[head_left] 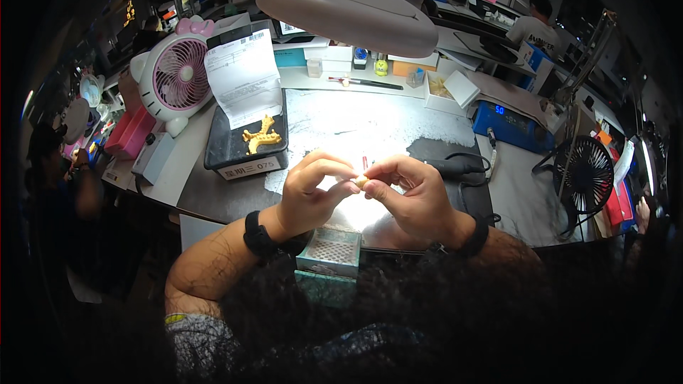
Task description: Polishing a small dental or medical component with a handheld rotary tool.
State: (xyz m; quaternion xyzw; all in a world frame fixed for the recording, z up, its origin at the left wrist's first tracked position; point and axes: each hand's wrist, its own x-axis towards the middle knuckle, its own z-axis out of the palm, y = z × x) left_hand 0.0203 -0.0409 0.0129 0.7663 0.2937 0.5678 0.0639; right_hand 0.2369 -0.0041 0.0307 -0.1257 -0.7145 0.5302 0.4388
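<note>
Both my hands meet over the brightly lit middle of the bench. My left hand pinches a small yellowish piece between thumb and fingertip. From the other side, my right hand grips the same piece with its thumb and forefinger. The piece is tiny and mostly covered by the fingertips, so its exact kind is unclear. Just beyond it shows a thin red object. To the left, yellow dental models lie in a black tray, with a printed paper slip standing at its back.
A lamp head hangs above the bench. A pink and white fan stands left; a black fan and a blue control box stand right. A dark handpiece lies beside my right hand. Below my hands is a grated drawer.
</note>
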